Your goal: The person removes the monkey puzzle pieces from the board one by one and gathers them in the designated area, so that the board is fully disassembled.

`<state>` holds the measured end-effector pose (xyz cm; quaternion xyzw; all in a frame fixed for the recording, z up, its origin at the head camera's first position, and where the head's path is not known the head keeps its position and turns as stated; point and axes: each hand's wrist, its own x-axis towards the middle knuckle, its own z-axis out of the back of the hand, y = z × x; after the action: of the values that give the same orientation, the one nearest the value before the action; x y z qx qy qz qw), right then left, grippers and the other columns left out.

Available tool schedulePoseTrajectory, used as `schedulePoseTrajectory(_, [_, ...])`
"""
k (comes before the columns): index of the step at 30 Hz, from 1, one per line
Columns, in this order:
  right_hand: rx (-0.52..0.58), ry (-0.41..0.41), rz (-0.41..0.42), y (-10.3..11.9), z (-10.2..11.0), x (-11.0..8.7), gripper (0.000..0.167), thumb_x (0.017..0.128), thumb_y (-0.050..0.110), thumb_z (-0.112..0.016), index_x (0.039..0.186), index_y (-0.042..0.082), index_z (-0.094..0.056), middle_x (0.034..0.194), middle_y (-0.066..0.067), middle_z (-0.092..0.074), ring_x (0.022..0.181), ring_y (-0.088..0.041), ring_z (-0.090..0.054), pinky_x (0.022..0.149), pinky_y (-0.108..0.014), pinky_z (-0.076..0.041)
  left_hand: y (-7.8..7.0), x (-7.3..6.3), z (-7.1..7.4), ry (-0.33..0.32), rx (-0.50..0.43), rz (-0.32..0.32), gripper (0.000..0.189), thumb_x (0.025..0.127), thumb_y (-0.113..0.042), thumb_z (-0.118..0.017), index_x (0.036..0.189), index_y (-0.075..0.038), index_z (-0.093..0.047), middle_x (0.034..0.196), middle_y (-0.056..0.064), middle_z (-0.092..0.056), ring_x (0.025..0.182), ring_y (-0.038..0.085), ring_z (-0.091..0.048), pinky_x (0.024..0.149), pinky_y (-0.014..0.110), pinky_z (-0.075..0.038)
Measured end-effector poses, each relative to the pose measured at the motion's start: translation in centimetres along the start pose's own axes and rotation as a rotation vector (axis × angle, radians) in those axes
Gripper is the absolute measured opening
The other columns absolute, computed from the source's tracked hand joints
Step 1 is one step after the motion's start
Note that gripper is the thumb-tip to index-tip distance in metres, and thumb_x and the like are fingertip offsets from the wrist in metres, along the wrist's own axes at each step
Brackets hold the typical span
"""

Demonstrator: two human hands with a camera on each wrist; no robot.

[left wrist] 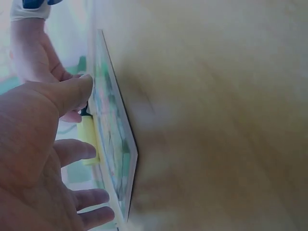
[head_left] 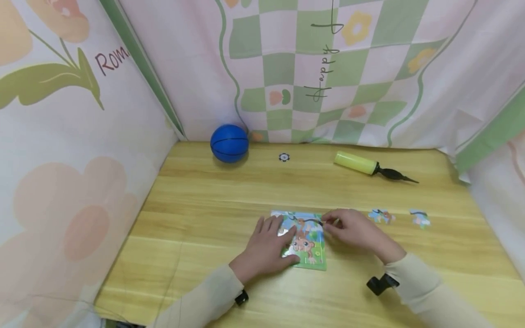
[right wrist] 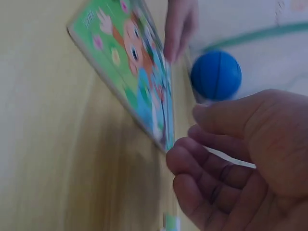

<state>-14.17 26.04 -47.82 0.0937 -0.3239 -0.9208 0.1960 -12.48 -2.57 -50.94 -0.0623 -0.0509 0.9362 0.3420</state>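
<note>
Apparently the puzzle board [head_left: 308, 241] lies flat on the tabletop [head_left: 197, 196] directly in front of the person, where both hands can reach it easily. The left hand [head_left: 266, 248] is over its left side, fingers spread wide and relaxed, thumb apart near the bottom edge; this looks like a way to steady the board, though how firmly it presses, if at all, is unclear. The right hand [head_left: 354, 228] is at the upper right corner, its fingers bent and gathered close together, as fine work at an edge would call for; whether they pinch a piece I cannot tell. Two loose pieces, a nearer piece [head_left: 381, 216] and a farther piece [head_left: 420, 218], sit to the right, apart from each other and probably set there to be within reach of that hand. Farther back are a blue ball [head_left: 229, 143], a small round token [head_left: 284, 157] and a yellow pump [head_left: 356, 163] with a black nozzle, all well clear of the board. The main obstacles are the hands themselves: the left covers part of the picture, and the right stands between the board and the pieces.
</note>
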Motion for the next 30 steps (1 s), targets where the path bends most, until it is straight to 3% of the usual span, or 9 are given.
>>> schedulePoseTrajectory(3, [-0.031,0.042,0.072,0.8,-0.8,0.1,0.023,0.097,0.016,-0.07,0.115,0.002,-0.073,0.096,0.004,-0.07,0.083,-0.009,-0.065,0.071,-0.031,-0.056,-0.2,0.2,-0.1,0.016,0.01,0.01,0.079,0.094,-0.074,-0.046,0.159,-0.032,-0.035,0.163,0.016,-0.023,0.149,0.036,-0.019,0.119,0.06,-0.011])
schedulePoseTrajectory(8, [-0.094,0.067,0.118,1.3,-1.7,0.1,0.02,0.094,0.016,-0.074,0.109,0.002,-0.075,0.092,0.005,-0.066,0.079,-0.007,-0.061,0.07,-0.03,-0.056,-0.3,0.3,-0.5,0.028,0.006,0.029,0.078,0.093,-0.075,-0.046,0.159,-0.034,-0.035,0.163,0.016,-0.023,0.149,0.035,-0.02,0.118,0.06,-0.013])
schedulePoseTrajectory(16, [-0.122,0.031,0.088,1.5,-2.5,0.2,0.016,0.091,0.019,-0.077,0.1,0.007,-0.073,0.085,0.007,-0.059,0.073,-0.006,-0.053,0.064,-0.027,-0.051,-0.4,0.5,-0.5,0.04,-0.012,0.077,0.08,0.09,-0.077,-0.049,0.158,-0.037,-0.036,0.164,0.013,-0.023,0.149,0.033,-0.019,0.118,0.06,-0.011])
schedulePoseTrajectory(30, [-0.128,-0.009,0.044,1.3,-3.2,0.1,0.02,0.091,0.019,-0.078,0.104,0.004,-0.072,0.089,0.003,-0.06,0.078,-0.009,-0.055,0.07,-0.032,-0.053,-0.6,0.5,-0.4,0.035,0.015,0.081,0.079,0.09,-0.078,-0.047,0.157,-0.037,-0.038,0.163,0.014,-0.025,0.148,0.033,-0.021,0.118,0.061,-0.012])
